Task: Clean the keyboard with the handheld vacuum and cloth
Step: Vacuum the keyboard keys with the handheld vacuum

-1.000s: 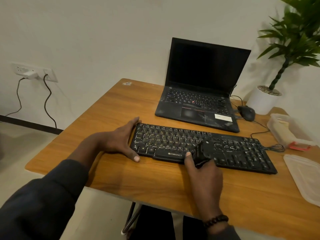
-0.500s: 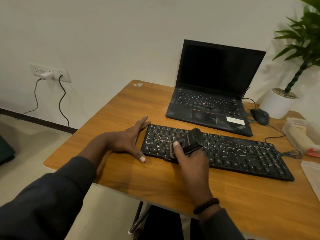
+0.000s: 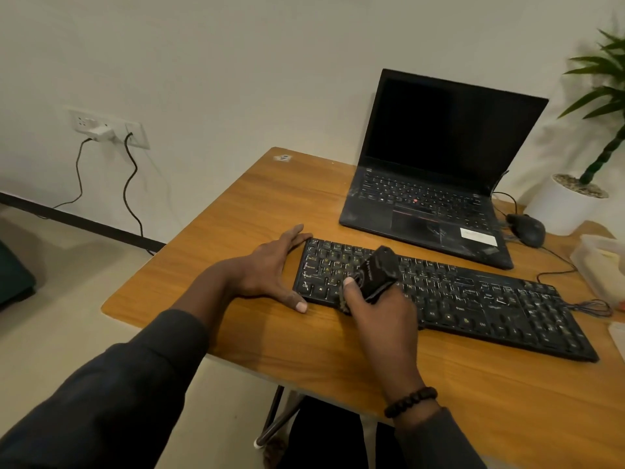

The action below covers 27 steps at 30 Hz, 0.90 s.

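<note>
Black, dusty keyboard (image 3: 473,299) braced by flat left hand (image 3: 270,269); right hand (image 3: 378,316) grips the black vacuum (image 3: 378,274).

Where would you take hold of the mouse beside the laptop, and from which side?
Probably the mouse by its domed back, palm coming down from above with fingers on its two flanks. Its cable runs off the near right side, and the laptop sits close on its left, so a top-down grip looks least obstructed.

Left hand (image 3: 270,265) lies flat, fingers straight; right hand (image 3: 378,313) curled, gripping.
</note>
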Each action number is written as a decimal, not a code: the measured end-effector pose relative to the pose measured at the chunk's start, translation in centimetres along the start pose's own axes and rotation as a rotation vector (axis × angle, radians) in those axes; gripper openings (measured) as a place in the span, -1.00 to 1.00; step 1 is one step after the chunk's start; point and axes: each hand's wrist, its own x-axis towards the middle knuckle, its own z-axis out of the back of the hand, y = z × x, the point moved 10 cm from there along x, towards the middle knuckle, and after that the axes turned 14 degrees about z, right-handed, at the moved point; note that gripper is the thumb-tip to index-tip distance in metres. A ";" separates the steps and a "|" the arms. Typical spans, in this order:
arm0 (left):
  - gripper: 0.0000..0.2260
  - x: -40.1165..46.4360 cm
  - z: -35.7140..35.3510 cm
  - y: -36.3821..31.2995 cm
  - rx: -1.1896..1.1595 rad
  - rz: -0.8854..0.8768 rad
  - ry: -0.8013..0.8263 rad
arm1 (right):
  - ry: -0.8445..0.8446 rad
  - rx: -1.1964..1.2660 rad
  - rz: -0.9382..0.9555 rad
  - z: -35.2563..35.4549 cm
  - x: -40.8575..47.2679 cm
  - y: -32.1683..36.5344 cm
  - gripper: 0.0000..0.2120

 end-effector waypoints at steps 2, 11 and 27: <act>0.27 0.0 0.0 0.0 0.011 -0.007 -0.012 | -0.004 -0.092 0.082 -1.0 -0.6 1.3 -0.74; 0.33 0.1 0.1 0.3 0.077 -0.014 0.020 | 0.086 -0.007 0.093 -2.9 0.8 2.5 -0.78; 0.34 0.7 0.3 0.7 0.087 -0.075 -0.039 | 0.183 -0.075 0.238 -5.4 0.0 3.8 -0.67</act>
